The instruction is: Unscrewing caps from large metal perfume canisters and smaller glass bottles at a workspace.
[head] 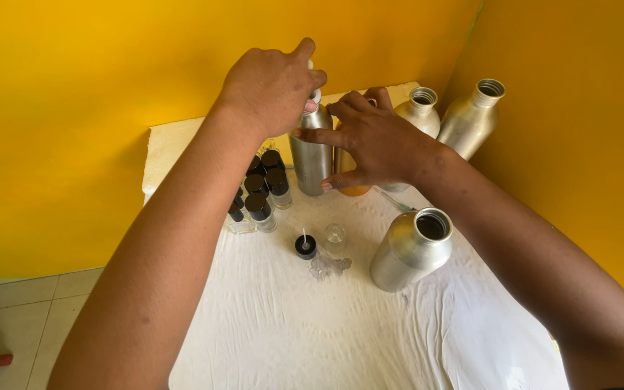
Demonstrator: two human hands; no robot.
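At wall: left hand (272, 87) pinches cap (315, 94); right hand (373, 137) steadies metal bottle (310, 155).

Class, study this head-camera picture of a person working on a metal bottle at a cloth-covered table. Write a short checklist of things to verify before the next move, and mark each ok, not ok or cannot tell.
1. Left hand on the cap at the top of the upright aluminium bottle: ok.
2. Right hand steadying that bottle's side: ok.
3. Cap fully tight or loose: cannot tell, the fingers hide it.
4. Open aluminium bottle nearer the person stands upright on the white cloth: ok.
5. Cloth dry: not ok, a wet patch lies beside the small black cap.
6. Small black-capped vials upright and grouped: ok.
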